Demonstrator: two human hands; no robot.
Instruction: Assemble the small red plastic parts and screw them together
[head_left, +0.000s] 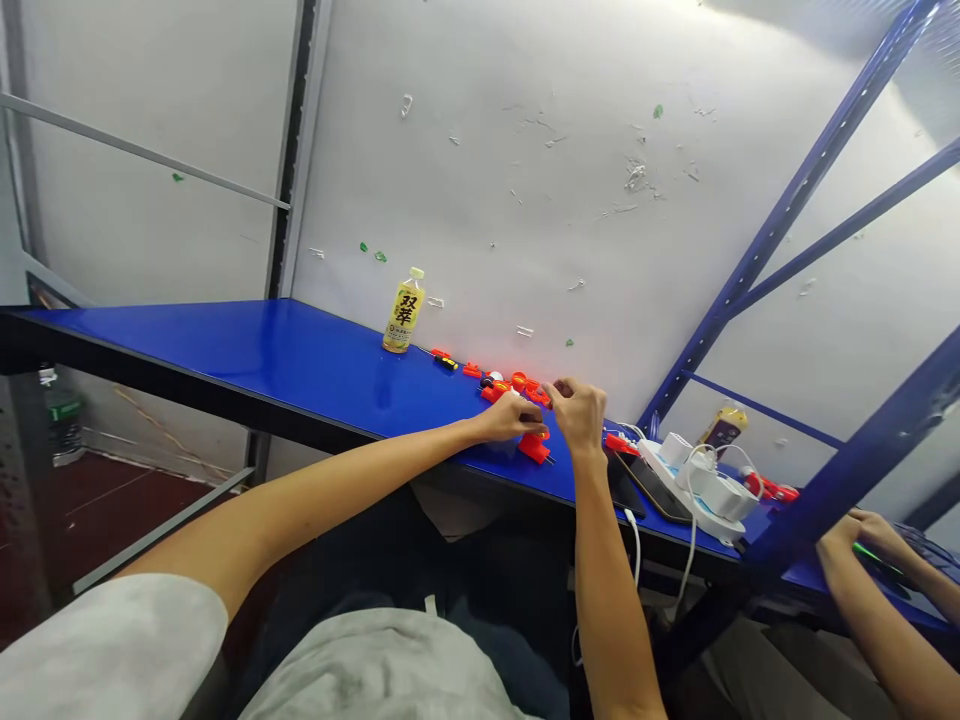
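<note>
Both hands meet over a cluster of small orange-red plastic parts on the glossy blue desk [300, 360]. The left hand [510, 418] lies curled, knuckles up, over a bright orange-red plastic piece [535, 446] that juts out beneath it near the desk's front edge; its grip looks closed down on that piece, though the fingertips are hidden and how firmly they pinch cannot be told. The right hand [579, 412] is bunched just beside it, fingers drawn together as if pinching something tiny, but whatever sits between them is too small to make out. Work this fine seems best done with the left hand pressing its piece flat so it cannot skate on the slick surface, the right hand making short, light moves, and both wrists resting on the desk. The piece lies close to the edge, so a slip could send it to the floor. Behind the hands more loose orange-red plastic parts [517, 382] lie scattered, then a small screwdriver with a yellow and black handle [444, 359], and further left an upright yellow-labelled drink bottle [404, 311] by the wall. To the right lie a dark phone [654, 482] and a white power strip with plugged chargers [705, 478]. Another person's hands [870, 535] work at the far right.
</note>
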